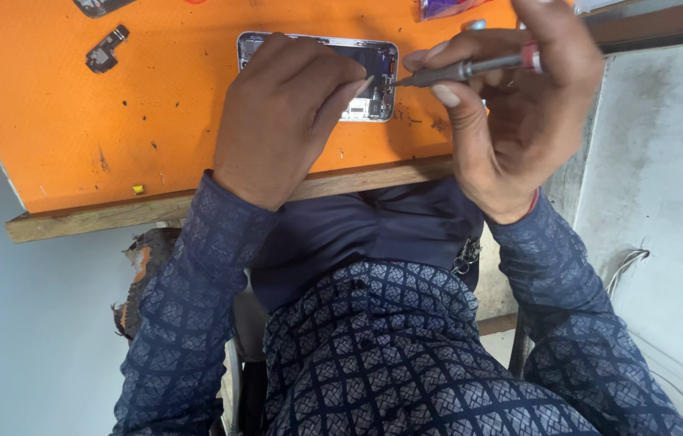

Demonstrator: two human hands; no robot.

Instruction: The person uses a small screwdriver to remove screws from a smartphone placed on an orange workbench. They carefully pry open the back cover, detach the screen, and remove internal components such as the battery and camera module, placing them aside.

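Observation:
An opened phone [375,74] with a silver frame and exposed inner parts lies on an orange mat [115,121]. My left hand [285,113] lies over the phone's left part and holds it down, one fingertip reaching toward the inner parts. My right hand [519,105] grips a thin grey screwdriver [462,71] with a red band near its handle. The screwdriver's tip touches the phone's right edge, close to my left fingertip. Most of the phone is hidden under my left hand.
A small dark phone part [105,50] lies on the mat at the far left, another dark piece [99,6] at the top edge. A purple object [445,6] sits beyond the phone. The wooden table edge [115,216] runs in front; a grey wall [664,161] stands to the right.

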